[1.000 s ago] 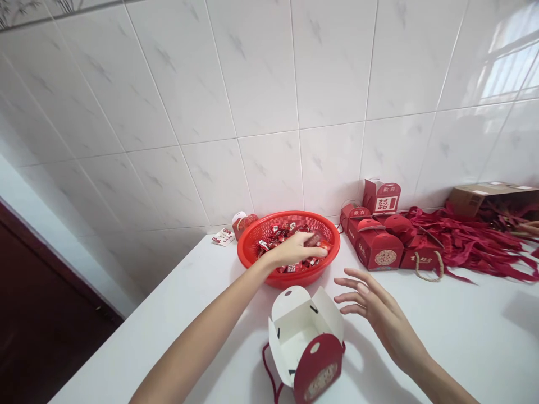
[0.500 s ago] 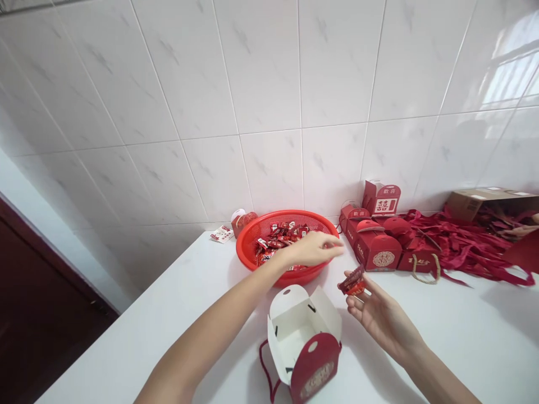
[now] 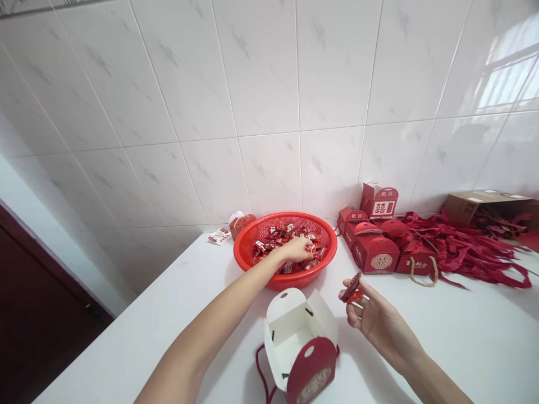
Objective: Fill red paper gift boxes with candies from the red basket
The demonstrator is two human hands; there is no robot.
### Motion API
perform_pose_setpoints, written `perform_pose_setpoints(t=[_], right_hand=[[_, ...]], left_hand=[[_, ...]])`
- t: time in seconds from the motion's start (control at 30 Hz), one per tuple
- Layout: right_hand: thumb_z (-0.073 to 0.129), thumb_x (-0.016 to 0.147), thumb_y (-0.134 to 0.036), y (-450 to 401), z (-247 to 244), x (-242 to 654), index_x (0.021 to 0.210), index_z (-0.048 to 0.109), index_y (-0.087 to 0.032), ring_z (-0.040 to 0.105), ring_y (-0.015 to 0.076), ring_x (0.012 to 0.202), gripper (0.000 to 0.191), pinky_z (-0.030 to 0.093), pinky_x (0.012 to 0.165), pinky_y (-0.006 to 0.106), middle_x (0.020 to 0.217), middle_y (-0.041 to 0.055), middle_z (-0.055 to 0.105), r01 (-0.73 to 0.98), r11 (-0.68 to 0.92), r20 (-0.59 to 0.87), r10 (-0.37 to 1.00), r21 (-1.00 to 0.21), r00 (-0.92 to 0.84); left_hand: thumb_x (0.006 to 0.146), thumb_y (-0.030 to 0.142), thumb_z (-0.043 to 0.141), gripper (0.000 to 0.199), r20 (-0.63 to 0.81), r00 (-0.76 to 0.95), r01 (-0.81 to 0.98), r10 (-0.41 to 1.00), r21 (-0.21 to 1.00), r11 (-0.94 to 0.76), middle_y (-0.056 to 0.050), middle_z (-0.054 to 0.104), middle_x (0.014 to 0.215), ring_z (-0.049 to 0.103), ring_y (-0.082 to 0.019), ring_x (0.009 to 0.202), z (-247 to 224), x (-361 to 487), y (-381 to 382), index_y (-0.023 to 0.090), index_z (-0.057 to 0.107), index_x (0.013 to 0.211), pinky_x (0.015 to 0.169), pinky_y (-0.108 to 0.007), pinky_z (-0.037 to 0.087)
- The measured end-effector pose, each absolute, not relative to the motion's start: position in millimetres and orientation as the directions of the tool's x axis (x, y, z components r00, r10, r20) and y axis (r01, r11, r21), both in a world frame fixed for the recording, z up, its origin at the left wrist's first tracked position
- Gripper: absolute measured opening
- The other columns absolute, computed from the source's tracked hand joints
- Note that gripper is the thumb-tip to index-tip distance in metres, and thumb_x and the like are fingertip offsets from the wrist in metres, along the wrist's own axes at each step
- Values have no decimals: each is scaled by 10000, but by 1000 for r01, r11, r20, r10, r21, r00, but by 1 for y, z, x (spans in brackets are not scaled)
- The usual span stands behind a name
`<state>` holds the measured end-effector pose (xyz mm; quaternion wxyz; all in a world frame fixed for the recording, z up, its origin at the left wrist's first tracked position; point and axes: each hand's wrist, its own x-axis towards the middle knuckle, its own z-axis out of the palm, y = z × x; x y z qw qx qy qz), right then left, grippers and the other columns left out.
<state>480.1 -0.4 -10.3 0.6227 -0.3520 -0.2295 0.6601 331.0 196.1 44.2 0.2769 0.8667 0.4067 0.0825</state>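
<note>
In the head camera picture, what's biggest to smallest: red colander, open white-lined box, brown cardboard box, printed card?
1. Red colander and open white-lined box: too alike to rank; the latter is nearer.
2. Brown cardboard box
3. Printed card

White table [image 3: 475,336], basket [image 3: 305,278], open box [image 3: 309,362], ribbons [image 3: 467,245]

Left arm [image 3: 219,322] stretched from bottom edge to frame centre, left hand [image 3: 297,250] palm down, fingers curled — right hand [image 3: 377,317] lower right, fingers bent inward.

Wrapped sweets [image 3: 352,289] newly in the right grip [image 3: 379,322], left grip [image 3: 297,250] back inside the red basket [image 3: 241,248]
</note>
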Motion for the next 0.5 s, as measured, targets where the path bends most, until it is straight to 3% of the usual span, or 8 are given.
perform_pose_setpoints(t=[0.13,0.27,0.4,0.5], right_hand=[[872,675,-526,-2,-9,481,902,775,-208,541,102,526,403,463,534,246,811,24,703,-660,-128,-184,983,-741,17],[879,660,-532,-2,-11,480,896,771,-206,532,99,512,417,452,514,240,798,25,709,-661,-133,-189,982,-738,14],[878,665,-537,-2,-11,480,916,760,-201,540,99,507,435,459,516,235,799,26,716,-655,-134,-187,982,-743,11],[869,679,-546,-2,-10,480,890,735,-196,531,88,477,430,456,509,230,797,26,722,-634,-126,-184,983,-763,26]], left_hand=[[794,139,525,55,-10,560,634,828,648,-422,0,638,688,627,-160,644,45,328,204,171,562,769,603,-237,466],[826,186,516,85,13,547,591,837,702,-397,-17,652,678,616,-151,608,43,328,210,167,549,750,575,-236,474],[895,298,490,205,41,613,553,789,692,-465,-24,690,721,646,-167,655,41,328,209,157,597,792,646,-267,514],[924,294,478,233,53,676,556,735,618,-556,-36,713,812,671,-195,763,39,328,207,156,632,816,746,-296,521]])
